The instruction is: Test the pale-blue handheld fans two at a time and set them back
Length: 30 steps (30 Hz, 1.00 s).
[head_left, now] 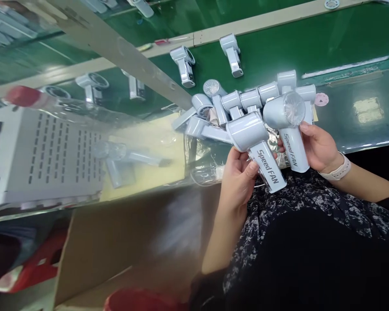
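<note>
My left hand [241, 172] is closed around the handle of a light grey handheld fan [249, 131], its "Speed FAN" lettering facing up. In my right hand [320, 149] is a second handheld fan [293, 149] of the same kind, with clear film over the end of its round head. The two fans are held side by side, tilted, above my lap. Just beyond them, a cluster of similar fans [231, 101] lies on the bench, partly hidden behind the held ones. The fingers wrapped behind both handles are largely out of sight.
Several fans [183, 65] stand on the green conveyor belt [311, 47] at the back. To the left are a perforated metal box [61, 151], a blurred bottle with a red cap [22, 96] and a yellow sheet [149, 172]. An open cardboard box [123, 233] sits below the bench edge.
</note>
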Motion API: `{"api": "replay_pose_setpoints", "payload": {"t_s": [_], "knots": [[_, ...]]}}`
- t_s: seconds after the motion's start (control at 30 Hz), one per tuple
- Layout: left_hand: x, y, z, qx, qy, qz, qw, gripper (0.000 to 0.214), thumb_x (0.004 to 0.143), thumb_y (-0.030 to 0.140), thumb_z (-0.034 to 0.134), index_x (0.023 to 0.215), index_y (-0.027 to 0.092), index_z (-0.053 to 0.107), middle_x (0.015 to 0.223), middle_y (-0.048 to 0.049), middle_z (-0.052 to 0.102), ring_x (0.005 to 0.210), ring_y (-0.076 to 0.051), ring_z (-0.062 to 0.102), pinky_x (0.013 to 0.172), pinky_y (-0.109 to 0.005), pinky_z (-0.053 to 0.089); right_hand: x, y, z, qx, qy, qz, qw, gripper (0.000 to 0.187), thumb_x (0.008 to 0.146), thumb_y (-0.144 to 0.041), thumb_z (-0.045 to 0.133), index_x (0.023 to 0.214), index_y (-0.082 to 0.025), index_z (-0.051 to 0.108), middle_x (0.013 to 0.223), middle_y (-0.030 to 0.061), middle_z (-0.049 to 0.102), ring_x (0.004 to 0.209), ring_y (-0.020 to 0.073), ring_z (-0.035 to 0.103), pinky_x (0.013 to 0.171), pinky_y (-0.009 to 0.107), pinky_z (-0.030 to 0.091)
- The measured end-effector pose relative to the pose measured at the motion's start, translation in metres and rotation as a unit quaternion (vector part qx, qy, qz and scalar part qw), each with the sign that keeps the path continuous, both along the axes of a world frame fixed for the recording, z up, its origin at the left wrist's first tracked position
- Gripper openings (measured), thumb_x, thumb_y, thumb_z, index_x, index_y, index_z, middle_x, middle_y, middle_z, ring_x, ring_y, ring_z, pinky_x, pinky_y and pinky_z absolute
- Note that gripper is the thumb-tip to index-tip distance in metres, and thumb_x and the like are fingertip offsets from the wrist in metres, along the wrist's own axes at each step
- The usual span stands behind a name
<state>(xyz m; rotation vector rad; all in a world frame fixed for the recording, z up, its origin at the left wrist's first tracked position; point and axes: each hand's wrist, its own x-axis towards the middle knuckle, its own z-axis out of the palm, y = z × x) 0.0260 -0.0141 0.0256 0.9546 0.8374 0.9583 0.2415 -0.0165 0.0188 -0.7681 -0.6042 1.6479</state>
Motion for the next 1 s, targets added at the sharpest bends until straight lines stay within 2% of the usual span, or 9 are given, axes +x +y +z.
{"api": "replay_pose_setpoints", "payload": {"t_s": [0.13, 0.2, 0.3, 0.4, 0.63, 0.73, 1.0], "knots": [[0.002, 0.002, -0.009, 0.012, 0.000, 0.012, 1.000, 0.072, 0.069, 0.071, 0.093, 0.111, 0.025, 0.057, 0.103, -0.0051, 0.077, 0.098, -0.029, 0.082, 0.079, -0.036, 0.068, -0.005, -0.001, 0.003, -0.005, 0.001, -0.023, 1.000, 0.041, 0.093, -0.038, 0.066, 0.130, -0.026, 0.059, 0.098, 0.0024, 0.078, 0.089, 0.0257, 0.077, 0.082, 0.045, 0.067], [0.002, 0.002, -0.012, 0.013, -0.002, 0.021, 1.000, 0.074, 0.066, 0.073, 0.093, 0.108, 0.025, 0.056, 0.099, -0.0030, 0.076, 0.088, -0.025, 0.082, 0.073, -0.033, 0.067, -0.008, -0.002, 0.004, -0.017, 0.000, -0.024, 1.000, 0.041, 0.094, -0.036, 0.063, 0.133, -0.026, 0.058, 0.096, 0.0023, 0.079, 0.088, 0.0254, 0.077, 0.080, 0.043, 0.067], [0.002, 0.001, -0.016, 0.004, -0.008, 0.029, 1.000, 0.073, 0.065, 0.072, 0.094, 0.106, 0.024, 0.057, 0.097, -0.0017, 0.075, 0.080, -0.021, 0.080, 0.070, -0.031, 0.066, -0.011, -0.003, 0.004, -0.048, -0.005, -0.017, 0.999, 0.032, 0.097, -0.032, 0.060, 0.128, -0.025, 0.060, 0.092, 0.0026, 0.079, 0.080, 0.0224, 0.077, 0.071, 0.037, 0.066], [0.002, 0.000, -0.017, -0.004, -0.012, 0.039, 0.999, 0.072, 0.066, 0.072, 0.094, 0.105, 0.023, 0.058, 0.099, -0.0033, 0.076, 0.080, -0.021, 0.079, 0.074, -0.034, 0.066, -0.011, -0.003, 0.003, -0.069, -0.013, -0.007, 0.997, 0.026, 0.097, -0.031, 0.059, 0.122, -0.024, 0.062, 0.092, 0.0035, 0.080, 0.079, 0.0217, 0.077, 0.068, 0.035, 0.065], [0.001, -0.001, -0.020, -0.020, -0.016, 0.041, 0.999, 0.072, 0.067, 0.071, 0.093, 0.107, 0.023, 0.058, 0.109, -0.0092, 0.080, 0.091, -0.026, 0.081, 0.086, -0.043, 0.068, -0.014, -0.003, 0.000, -0.076, -0.013, 0.000, 0.997, 0.025, 0.095, -0.032, 0.061, 0.118, -0.023, 0.063, 0.090, 0.0034, 0.080, 0.079, 0.0215, 0.077, 0.068, 0.035, 0.065], [0.001, -0.001, -0.020, -0.022, -0.011, 0.046, 0.999, 0.071, 0.070, 0.072, 0.091, 0.107, 0.023, 0.057, 0.107, -0.0090, 0.080, 0.091, -0.026, 0.081, 0.088, -0.044, 0.068, -0.015, -0.004, 0.000, -0.087, -0.002, 0.004, 0.996, 0.024, 0.095, -0.031, 0.060, 0.117, -0.022, 0.063, 0.090, 0.0044, 0.081, 0.078, 0.0210, 0.077, 0.067, 0.034, 0.065], [0.002, -0.001, -0.018, -0.040, 0.000, 0.050, 0.998, 0.071, 0.068, 0.072, 0.093, 0.104, 0.023, 0.057, 0.089, 0.0005, 0.071, 0.073, -0.019, 0.075, 0.068, -0.032, 0.063, -0.014, -0.005, -0.002, -0.096, 0.004, -0.003, 0.995, 0.026, 0.095, -0.032, 0.060, 0.116, -0.019, 0.066, 0.091, 0.0069, 0.082, 0.077, 0.0219, 0.077, 0.067, 0.034, 0.065]]}}
